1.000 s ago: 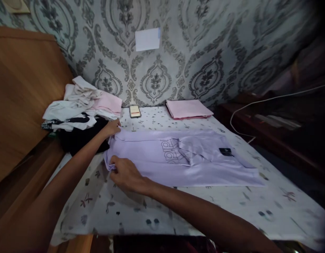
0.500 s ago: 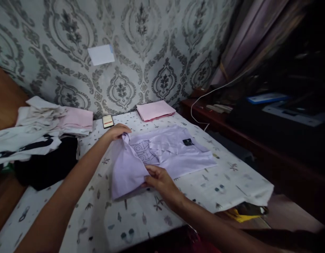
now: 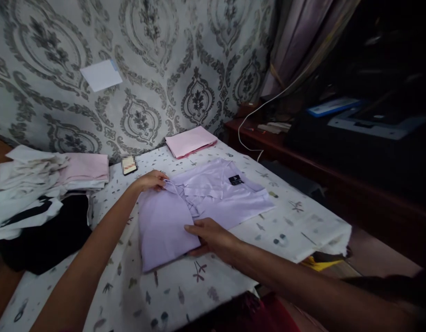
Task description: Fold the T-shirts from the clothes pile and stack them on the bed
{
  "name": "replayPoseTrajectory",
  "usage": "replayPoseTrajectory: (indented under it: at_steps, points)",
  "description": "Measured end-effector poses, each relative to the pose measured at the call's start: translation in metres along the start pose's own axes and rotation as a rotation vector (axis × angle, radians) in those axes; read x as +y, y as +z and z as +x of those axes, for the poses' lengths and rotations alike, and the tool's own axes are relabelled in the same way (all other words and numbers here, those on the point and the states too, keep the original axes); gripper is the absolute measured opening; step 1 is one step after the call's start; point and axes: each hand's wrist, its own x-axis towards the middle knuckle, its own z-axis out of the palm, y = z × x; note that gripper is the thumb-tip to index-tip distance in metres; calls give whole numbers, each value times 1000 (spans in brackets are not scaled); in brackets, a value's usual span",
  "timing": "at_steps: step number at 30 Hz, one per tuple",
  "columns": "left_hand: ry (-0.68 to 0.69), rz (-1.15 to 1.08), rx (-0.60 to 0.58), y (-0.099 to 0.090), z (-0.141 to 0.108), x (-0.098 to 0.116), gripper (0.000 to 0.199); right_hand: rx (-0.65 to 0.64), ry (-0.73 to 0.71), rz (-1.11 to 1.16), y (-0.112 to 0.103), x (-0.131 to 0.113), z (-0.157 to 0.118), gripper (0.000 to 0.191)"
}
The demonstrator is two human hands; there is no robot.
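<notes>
A lavender shirt (image 3: 168,226) lies on the patterned white sheet (image 3: 233,258), its lower part folded over toward the collar. The dark neck label (image 3: 235,180) shows at the far right end of the shirt. My left hand (image 3: 152,180) pinches the far edge of the folded flap. On the near edge, my right hand (image 3: 209,237) grips the same flap, thumb on top and the other fingers partly hidden beneath the cloth.
A folded pink cloth (image 3: 190,141) lies by the wall. A phone-like item (image 3: 129,165) sits left of it. Piled clothes (image 3: 36,184) with a black garment (image 3: 57,235) fill the left side. A white cable (image 3: 244,133) hangs over the dark red shelf (image 3: 247,133) at right.
The folded flap now lies flatter over the shirt, covering the printed lines inside. Both hands stay on its edge. The view has turned slightly to the right.
</notes>
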Motion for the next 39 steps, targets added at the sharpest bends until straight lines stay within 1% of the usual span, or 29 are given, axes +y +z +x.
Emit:
replayPoseTrajectory:
  at_steps: [1,3,5,7,8,9,13,16,17,19,21,22,23,26,28,30,33,36,39]
  points:
    - [15,26,-15,-1,-1,-1,37,-9,26,-21,1,0,1,15]
    - [50,83,-89,-6,-5,-1,44,-25,48,-51,2,0,1,12]
    - [86,121,-176,-11,-9,0,52,-28,33,-63,3,0,0,15]
    - [101,135,-223,-13,-12,0,57,-23,9,-72,3,0,-1,20]
    - [110,154,-211,-12,-12,0,58,-23,-5,-76,4,0,-2,22]
    - [127,188,-176,-10,-12,0,55,-23,-17,-80,4,1,-2,25]
    - [239,319,53,0,-9,-2,29,-40,-52,-102,5,2,-3,31]
    - [334,321,152,-2,-15,-3,30,-74,-112,-187,5,3,-6,32]
    - [371,300,171,-4,-18,-4,31,-81,-166,-247,5,3,-8,31]
    - [428,231,200,-8,-22,-5,32,-75,-341,-406,4,2,-13,29]
    - [437,187,223,-8,-19,-6,32,-42,-502,-541,0,2,-17,29]
    - [423,193,230,-5,-16,-6,32,-26,-526,-568,-2,2,-17,30]
    - [408,212,232,0,-10,-6,32,-14,-499,-567,-5,3,-16,31]
    - [372,297,205,14,9,-6,30,16,-295,-478,-14,5,-9,29]
    - [363,343,193,20,19,-6,29,23,-228,-452,-19,6,-4,24]
    - [363,377,189,20,22,-6,29,12,-226,-451,-21,8,-2,22]
    - [372,422,208,16,21,-8,29,-14,-262,-440,-22,10,-3,22]
    - [371,490,258,17,21,-11,26,-24,-265,-418,-23,13,-1,21]
    - [372,571,339,23,23,-13,22,-6,-245,-416,-25,16,2,28]
